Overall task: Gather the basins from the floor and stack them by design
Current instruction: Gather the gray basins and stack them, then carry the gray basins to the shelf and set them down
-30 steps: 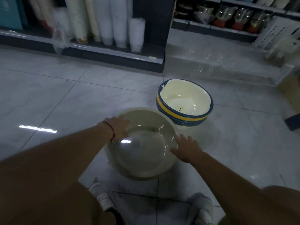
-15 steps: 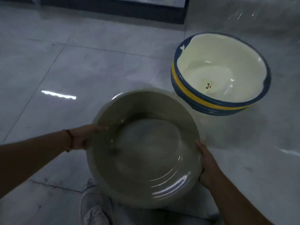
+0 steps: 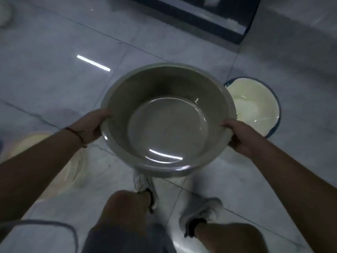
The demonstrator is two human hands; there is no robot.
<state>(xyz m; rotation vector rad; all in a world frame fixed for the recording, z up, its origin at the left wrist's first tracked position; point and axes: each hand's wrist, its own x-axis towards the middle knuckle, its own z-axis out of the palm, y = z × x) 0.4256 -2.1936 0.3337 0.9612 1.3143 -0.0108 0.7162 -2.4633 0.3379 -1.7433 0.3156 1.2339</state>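
Grey-green basin is held level above the tiled floor. Left hand grips its rim at 9 o'clock; right hand grips at 3 o'clock. Blue-rimmed cream basin stack stands behind, at 2 o'clock.

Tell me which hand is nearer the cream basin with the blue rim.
Right. The right hand grips the grey basin beside the cream basin; the left hand grips its far side.

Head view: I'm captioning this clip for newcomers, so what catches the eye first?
A large grey-green basin fills the centre, held above the floor by its rim, the left hand and right hand gripping opposite sides. Behind its right edge, a cream basin with a blue rim sits on the grey tiles.
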